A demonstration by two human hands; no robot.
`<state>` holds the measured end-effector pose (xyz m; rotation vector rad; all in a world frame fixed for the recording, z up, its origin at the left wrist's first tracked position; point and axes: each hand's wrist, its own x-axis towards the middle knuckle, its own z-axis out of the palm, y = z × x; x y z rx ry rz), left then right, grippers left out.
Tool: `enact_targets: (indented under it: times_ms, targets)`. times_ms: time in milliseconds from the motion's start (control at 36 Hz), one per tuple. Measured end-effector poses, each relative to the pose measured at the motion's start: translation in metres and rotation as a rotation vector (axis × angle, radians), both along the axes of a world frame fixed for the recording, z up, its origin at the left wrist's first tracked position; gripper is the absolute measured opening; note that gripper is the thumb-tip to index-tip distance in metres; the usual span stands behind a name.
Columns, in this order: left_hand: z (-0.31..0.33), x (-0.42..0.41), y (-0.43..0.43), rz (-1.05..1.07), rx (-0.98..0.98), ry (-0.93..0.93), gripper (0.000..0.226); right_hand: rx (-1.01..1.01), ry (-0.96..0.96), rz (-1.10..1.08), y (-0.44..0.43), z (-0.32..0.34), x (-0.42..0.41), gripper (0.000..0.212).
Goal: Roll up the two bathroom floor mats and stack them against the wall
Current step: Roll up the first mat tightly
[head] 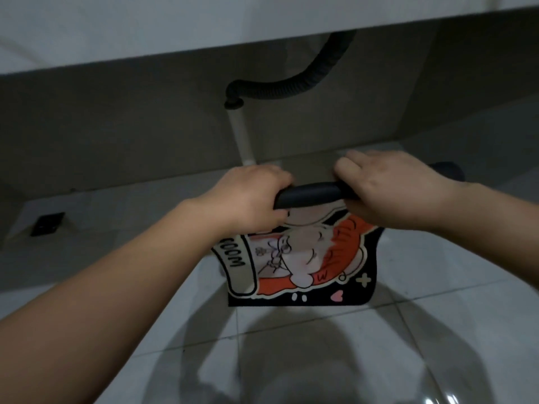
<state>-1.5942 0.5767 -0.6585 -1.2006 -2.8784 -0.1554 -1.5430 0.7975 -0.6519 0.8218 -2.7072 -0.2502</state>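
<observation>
Presently: cartoon mat (294,258), half rolled on the tiled floor (408,330), its black roll in my grip, left hand (250,196) and right hand (390,188) both closed around it. Beyond: drain hose (294,83), white pipe (240,132), wall. Second dark roll (446,170) mostly hidden behind my right wrist. Open tile near me.

Pale tiled floor (408,287) carries 1 partly rolled cartoon mat (294,266).
</observation>
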Motion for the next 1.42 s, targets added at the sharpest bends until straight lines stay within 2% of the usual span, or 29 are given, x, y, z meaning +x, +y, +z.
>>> enact_targets:
  times_ms: [111, 194, 278, 306, 361, 472, 583, 722, 806, 917, 972, 1028, 1083, 1111, 1139, 1194, 1250, 1306, 1361, 1417]
  targets:
    - [-0.004, 0.001, 0.004, 0.065, 0.05, -0.049, 0.018, -0.037, -0.022, -0.029, -0.005, -0.004, 0.0, 0.035]
    - [-0.008, 0.004, 0.008, 0.079, -0.032, 0.055, 0.022, -0.074, -0.073, -0.164, -0.01, -0.003, -0.003, 0.034]
    - [-0.011, 0.003, 0.007, 0.048, -0.06, 0.13, 0.028, -0.031, -0.17, -0.229, -0.011, 0.001, -0.007, 0.058]
    - [-0.011, 0.001, 0.006, 0.04, -0.046, 0.136, 0.027, -0.003, -0.169, -0.209, -0.011, 0.001, -0.008, 0.06]
    - [-0.011, -0.002, 0.003, 0.021, -0.009, 0.14, 0.028, 0.047, -0.126, -0.125, -0.011, 0.0, -0.007, 0.059]
    - [-0.016, -0.003, -0.002, -0.044, 0.014, 0.161, 0.043, -0.014, -0.146, -0.039, -0.012, -0.002, -0.005, 0.048]
    - [-0.013, -0.002, -0.002, -0.053, 0.036, 0.101, 0.031, -0.011, -0.093, -0.012, -0.008, -0.006, -0.008, 0.042]
    - [-0.008, -0.006, 0.0, 0.0, 0.015, 0.073, 0.032, -0.067, -0.089, -0.063, -0.011, -0.003, -0.008, 0.028]
    - [-0.009, -0.006, 0.002, 0.048, -0.018, 0.028, 0.025, -0.077, -0.149, -0.111, -0.017, 0.0, -0.008, 0.026]
    - [-0.014, -0.005, 0.005, 0.061, -0.003, 0.092, 0.016, -0.057, -0.145, -0.149, -0.02, 0.002, -0.01, 0.033]
    - [-0.016, -0.004, 0.007, 0.079, 0.01, 0.138, 0.017, -0.038, -0.248, -0.217, -0.019, 0.002, -0.014, 0.045]
    - [-0.019, -0.002, 0.007, 0.081, -0.001, 0.227, 0.021, -0.088, -0.48, -0.312, -0.02, 0.005, -0.018, 0.05]
    - [-0.021, -0.002, 0.006, 0.072, 0.007, 0.284, 0.025, -0.221, -0.686, -0.349, -0.021, 0.007, -0.022, 0.031]
    - [-0.022, -0.002, 0.006, 0.069, 0.017, 0.284, 0.026, -0.244, -0.7, -0.338, -0.022, 0.006, -0.022, 0.023]
    - [-0.022, -0.003, 0.005, 0.069, 0.024, 0.266, 0.027, -0.218, -0.656, -0.325, -0.023, 0.004, -0.023, 0.018]
    - [-0.018, -0.007, 0.005, 0.089, -0.002, 0.158, 0.034, -0.068, -0.445, -0.276, -0.025, 0.0, -0.021, 0.018]
    - [-0.017, -0.013, 0.006, 0.108, -0.013, -0.074, 0.046, 0.078, -0.143, -0.166, -0.025, -0.007, -0.017, 0.018]
    - [-0.018, -0.016, 0.008, 0.103, 0.07, -0.286, 0.052, 0.167, 0.083, -0.038, -0.021, -0.01, -0.015, 0.017]
    - [-0.021, -0.016, 0.01, 0.098, 0.14, -0.358, 0.049, 0.159, 0.188, 0.012, -0.018, -0.01, -0.016, 0.016]
    - [-0.024, -0.014, 0.012, 0.098, 0.169, -0.371, 0.039, 0.127, 0.178, 0.022, -0.017, -0.014, -0.017, 0.019]
